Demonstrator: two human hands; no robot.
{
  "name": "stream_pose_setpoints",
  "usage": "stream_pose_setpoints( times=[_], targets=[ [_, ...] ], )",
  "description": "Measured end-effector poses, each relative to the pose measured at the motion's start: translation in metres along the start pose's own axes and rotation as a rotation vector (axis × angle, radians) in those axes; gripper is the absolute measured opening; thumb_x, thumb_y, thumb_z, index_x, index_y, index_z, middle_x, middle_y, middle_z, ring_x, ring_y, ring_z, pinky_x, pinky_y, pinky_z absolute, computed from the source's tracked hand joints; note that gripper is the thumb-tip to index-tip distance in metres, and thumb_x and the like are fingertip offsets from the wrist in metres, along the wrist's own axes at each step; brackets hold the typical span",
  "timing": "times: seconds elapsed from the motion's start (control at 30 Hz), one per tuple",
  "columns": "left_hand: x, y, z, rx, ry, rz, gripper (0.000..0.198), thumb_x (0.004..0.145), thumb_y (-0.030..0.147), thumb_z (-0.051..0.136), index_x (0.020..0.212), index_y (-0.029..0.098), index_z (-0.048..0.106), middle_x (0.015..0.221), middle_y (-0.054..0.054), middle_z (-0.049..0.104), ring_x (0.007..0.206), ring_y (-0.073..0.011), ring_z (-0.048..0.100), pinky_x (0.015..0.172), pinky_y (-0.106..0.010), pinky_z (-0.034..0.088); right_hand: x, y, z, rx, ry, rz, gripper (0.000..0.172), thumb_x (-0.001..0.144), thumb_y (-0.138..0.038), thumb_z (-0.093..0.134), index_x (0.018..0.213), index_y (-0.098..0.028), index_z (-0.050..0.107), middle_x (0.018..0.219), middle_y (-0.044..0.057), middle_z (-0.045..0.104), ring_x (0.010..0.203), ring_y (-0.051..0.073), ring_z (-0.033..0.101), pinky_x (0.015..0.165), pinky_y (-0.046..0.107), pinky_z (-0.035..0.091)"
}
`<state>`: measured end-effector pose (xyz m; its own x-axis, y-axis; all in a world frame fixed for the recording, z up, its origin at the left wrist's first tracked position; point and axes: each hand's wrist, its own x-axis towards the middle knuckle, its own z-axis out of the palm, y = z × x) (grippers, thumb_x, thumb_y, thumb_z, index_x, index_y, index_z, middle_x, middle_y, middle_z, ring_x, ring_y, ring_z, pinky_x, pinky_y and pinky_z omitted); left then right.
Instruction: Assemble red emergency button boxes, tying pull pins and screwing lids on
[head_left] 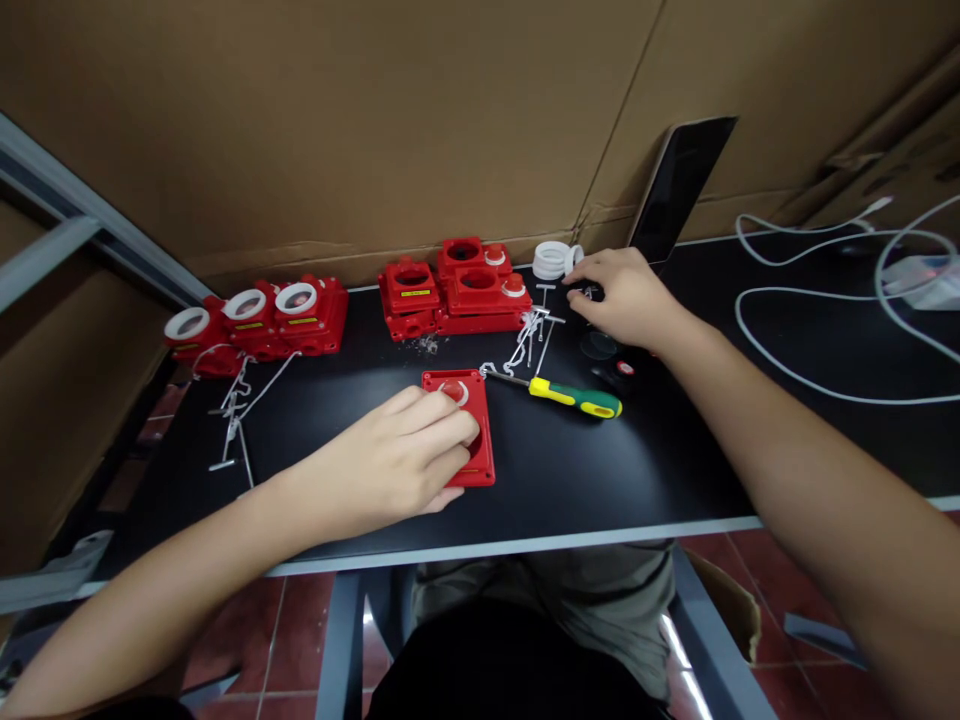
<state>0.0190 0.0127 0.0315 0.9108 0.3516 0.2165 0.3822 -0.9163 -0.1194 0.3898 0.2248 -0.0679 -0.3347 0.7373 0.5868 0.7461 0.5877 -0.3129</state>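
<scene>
My left hand (409,450) is wrapped round a red square housing (484,460) near the front of the black table; its fingers cover part of the round opening. My right hand (619,295) is at the back, fingers apart, beside a stack of white rings (551,260). One ring (574,259) leans near its index fingertip; whether they touch I cannot tell. A green and yellow screwdriver (576,397) lies right of the housing. Clear discs (598,345) lie below my right hand, with a small black part (616,373) beside them.
Red housings (480,290) stand at the back centre; others with white rings (322,320) stand at the left. White cords with metal T-bars (234,425) lie nearby. White cable (817,401) loops at the right. Cardboard (412,120) rises behind the table (337,520).
</scene>
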Motion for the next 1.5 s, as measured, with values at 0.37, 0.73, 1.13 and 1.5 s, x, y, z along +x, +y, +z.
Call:
stream_pose_setpoints(
  times=[0.37,0.73,1.13,1.5],
  targets=[
    [-0.01,-0.019,-0.006,-0.176,0.011,-0.345,0.089,0.091,0.071,0.091,0.149,0.013,0.056,0.153,-0.028,0.064,0.139,-0.0468,0.066,0.116,-0.062,0.063,0.001,-0.003,-0.025,-0.012,0.062,0.019,0.015,0.099,-0.033,0.08,0.11,-0.024,0.085,0.12,0.016,0.089,0.116,0.042,0.08,0.109,0.066,0.064],
    [-0.009,-0.032,0.003,-0.375,-0.049,-0.419,0.075,0.089,0.059,0.096,0.142,0.017,0.063,0.144,-0.02,0.068,0.135,-0.0421,0.067,0.118,-0.059,0.062,-0.02,-0.116,-0.044,0.129,0.223,-0.147,0.018,0.104,-0.015,0.07,0.106,-0.033,0.073,0.104,0.006,0.084,0.098,0.033,0.082,0.086,0.056,0.07],
    [-0.002,0.006,0.025,-0.352,0.27,-0.26,0.054,0.094,0.06,0.09,0.116,0.025,0.056,0.152,-0.023,0.065,0.156,-0.047,0.057,0.126,-0.067,0.054,-0.023,-0.125,-0.053,0.199,0.205,-0.093,0.03,0.1,-0.009,0.073,0.12,-0.031,0.071,0.113,0.007,0.084,0.099,0.03,0.084,0.095,0.051,0.072],
    [0.009,0.018,0.039,-0.385,0.091,-0.3,0.092,0.089,0.067,0.092,0.159,0.02,0.057,0.151,-0.025,0.068,0.151,-0.0494,0.067,0.124,-0.066,0.058,-0.026,-0.13,-0.04,0.167,0.117,-0.132,0.028,0.101,-0.013,0.07,0.125,-0.028,0.075,0.115,0.007,0.087,0.101,0.029,0.083,0.094,0.048,0.071]
  ],
)
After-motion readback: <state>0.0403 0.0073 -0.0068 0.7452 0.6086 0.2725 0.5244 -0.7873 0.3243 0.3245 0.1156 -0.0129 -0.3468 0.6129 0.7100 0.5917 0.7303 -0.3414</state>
